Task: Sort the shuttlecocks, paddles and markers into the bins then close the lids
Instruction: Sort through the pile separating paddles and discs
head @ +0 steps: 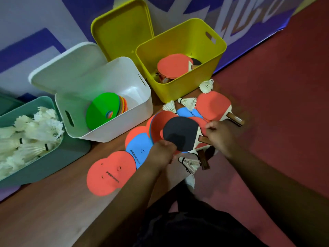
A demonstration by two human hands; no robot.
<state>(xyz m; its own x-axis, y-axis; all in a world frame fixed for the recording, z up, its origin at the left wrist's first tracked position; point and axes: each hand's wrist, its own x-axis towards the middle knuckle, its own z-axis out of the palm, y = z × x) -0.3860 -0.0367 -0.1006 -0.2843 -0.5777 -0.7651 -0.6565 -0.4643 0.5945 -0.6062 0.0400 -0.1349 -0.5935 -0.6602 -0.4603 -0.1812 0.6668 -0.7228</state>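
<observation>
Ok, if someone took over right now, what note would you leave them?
Left hand grips a stack of markers; right hand holds the black paddle by its handle.
Done so far: shuttlecocks in the green bin, markers in the white bin, paddles in the yellow bin.
Left: loose shuttlecocks, a red paddle, an orange marker and a blue marker on the floor; white lid and yellow lid open.

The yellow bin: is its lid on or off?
Off. The yellow bin has an open top with a red paddle visible inside, and its yellow lid stands propped behind it.
</observation>
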